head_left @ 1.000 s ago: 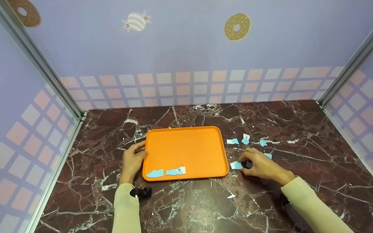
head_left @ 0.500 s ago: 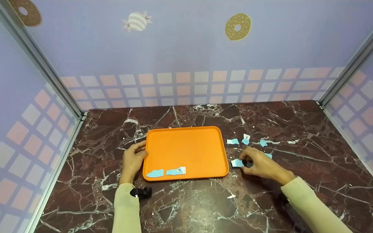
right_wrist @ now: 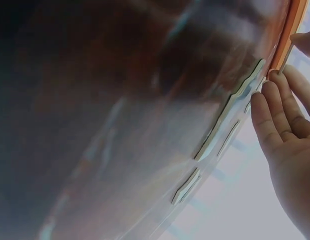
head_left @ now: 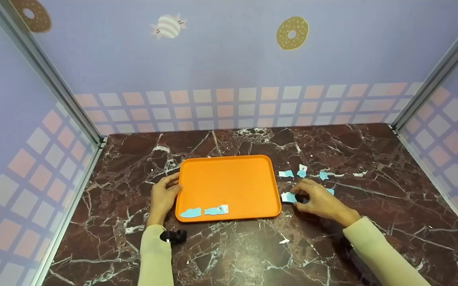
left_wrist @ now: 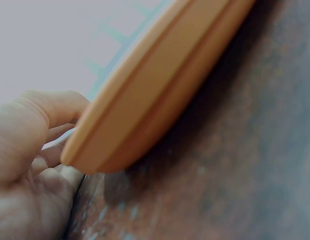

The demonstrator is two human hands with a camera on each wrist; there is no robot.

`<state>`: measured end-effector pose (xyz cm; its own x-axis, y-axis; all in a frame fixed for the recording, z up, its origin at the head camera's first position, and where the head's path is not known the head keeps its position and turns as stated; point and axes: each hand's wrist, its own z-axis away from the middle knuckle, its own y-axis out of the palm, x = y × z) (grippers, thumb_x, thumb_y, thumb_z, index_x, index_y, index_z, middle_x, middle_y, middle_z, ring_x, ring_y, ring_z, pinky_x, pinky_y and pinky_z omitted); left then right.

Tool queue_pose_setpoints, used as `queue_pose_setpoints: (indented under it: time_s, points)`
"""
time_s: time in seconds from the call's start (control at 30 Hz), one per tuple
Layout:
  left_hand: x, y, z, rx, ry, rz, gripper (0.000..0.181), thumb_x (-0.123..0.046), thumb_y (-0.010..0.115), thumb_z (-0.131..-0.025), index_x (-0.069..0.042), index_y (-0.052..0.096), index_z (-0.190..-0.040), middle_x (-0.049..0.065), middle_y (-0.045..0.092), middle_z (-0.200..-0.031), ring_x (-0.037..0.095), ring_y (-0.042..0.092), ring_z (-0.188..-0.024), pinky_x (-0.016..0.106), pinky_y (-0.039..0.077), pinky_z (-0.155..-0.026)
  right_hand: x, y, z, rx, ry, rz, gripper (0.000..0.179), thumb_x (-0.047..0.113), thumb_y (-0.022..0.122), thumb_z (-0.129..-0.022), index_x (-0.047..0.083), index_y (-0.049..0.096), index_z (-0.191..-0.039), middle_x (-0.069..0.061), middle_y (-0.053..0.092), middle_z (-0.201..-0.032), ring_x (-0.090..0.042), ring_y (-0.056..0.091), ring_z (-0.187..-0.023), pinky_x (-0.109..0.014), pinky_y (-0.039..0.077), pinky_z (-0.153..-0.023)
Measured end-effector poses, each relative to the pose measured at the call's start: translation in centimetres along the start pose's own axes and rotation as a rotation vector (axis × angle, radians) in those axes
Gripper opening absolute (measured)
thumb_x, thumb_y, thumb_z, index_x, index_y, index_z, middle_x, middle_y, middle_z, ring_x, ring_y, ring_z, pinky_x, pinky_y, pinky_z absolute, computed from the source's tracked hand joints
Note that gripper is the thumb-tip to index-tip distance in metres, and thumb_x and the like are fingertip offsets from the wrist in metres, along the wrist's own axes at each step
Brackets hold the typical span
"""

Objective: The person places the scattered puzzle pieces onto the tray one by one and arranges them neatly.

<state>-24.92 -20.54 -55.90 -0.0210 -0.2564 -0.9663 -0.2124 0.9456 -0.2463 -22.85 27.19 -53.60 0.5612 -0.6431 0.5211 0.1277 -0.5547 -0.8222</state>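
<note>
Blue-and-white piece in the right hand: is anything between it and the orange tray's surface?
Only the raised right rim of the orange tray, just beside the blue-and-white piece; no other piece lies between.

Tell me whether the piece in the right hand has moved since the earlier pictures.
Yes, slightly: in the head view, the piece in the right hand is higher in the picture and nearer the unmoved tray.

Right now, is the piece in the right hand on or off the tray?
Off: the right hand pinches the blue-and-white piece just right of the orange tray.
</note>
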Motion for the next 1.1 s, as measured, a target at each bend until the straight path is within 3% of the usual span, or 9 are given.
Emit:
queue_pose_setpoints:
  time_s: [0.33,0.53,0.77,1.1]
  points:
    - [-0.1,-0.2,0.2,0.015,0.025,0.026,0.041,0.009,0.068,-0.094,0.011,0.067,-0.135,0.031,0.066,-0.127,0.044,0.066,-0.118,0.013,0.053,-0.081,1.0,0.3,-0.8,-0.065,-0.045,0.005,0.028,0.008,0.084,-0.085,0.007,0.075,-0.111,-0.004,0.067,-0.108,-0.024,0.064,-0.092,-0.044,0.057,-0.081]
    - [0.0,-0.1,0.0,0.014,0.016,0.021,0.041,0.010,0.068,-0.094,0.008,0.069,-0.134,0.028,0.068,-0.126,0.041,0.068,-0.116,0.015,0.054,-0.083,1.6,0.7,-1.6,-0.083,-0.081,0.008,0.027,0.009,0.085,-0.085,0.007,0.076,-0.111,-0.005,0.069,-0.107,-0.024,0.066,-0.091,-0.047,0.057,-0.080]
    - [0.1,0.0,-0.1,0.007,0.021,0.019,0.040,0.010,0.065,-0.094,0.010,0.069,-0.133,0.028,0.067,-0.125,0.041,0.068,-0.115,0.017,0.055,-0.084,2.4,1.1,-2.4,-0.083,-0.120,-0.044,0.028,0.008,0.087,-0.085,0.005,0.076,-0.111,-0.007,0.069,-0.108,-0.029,0.069,-0.094,-0.047,0.060,-0.082]
    - [0.1,0.0,-0.1,0.007,-0.003,0.006,0.041,0.009,0.067,-0.093,0.007,0.070,-0.134,0.025,0.068,-0.126,0.038,0.068,-0.116,0.016,0.054,-0.084,4.0,2.1,-3.5,-0.055,-0.162,-0.034,0.029,0.008,0.086,-0.085,0.002,0.076,-0.111,-0.009,0.069,-0.109,-0.026,0.070,-0.093,-0.044,0.060,-0.083]
